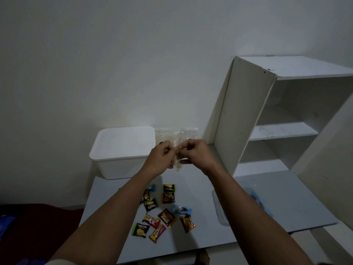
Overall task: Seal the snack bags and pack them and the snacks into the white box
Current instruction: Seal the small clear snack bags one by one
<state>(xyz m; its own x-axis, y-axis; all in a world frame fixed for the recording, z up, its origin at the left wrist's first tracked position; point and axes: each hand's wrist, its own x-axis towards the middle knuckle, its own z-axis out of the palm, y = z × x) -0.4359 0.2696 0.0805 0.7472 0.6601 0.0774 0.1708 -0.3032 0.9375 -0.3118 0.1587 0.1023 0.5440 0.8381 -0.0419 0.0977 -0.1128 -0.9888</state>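
A clear snack bag (pixel 175 158) hangs between my two hands above the table, seen edge-on. My left hand (pixel 162 156) pinches its top from the left and my right hand (pixel 194 153) pinches it from the right. Behind them two more clear bags (pixel 164 133) (pixel 189 131) lean against the wall. The white box (pixel 118 157) stands at the table's back left. Several wrapped snacks (pixel 164 209) lie scattered on the grey table (pixel 257 188) between my forearms.
A white shelf unit (pixel 277 115) stands at the back right on the table. A clear plastic lid with blue parts (pixel 221 207) lies under my right forearm. A dark red surface (pixel 38 222) sits lower left beyond the table edge.
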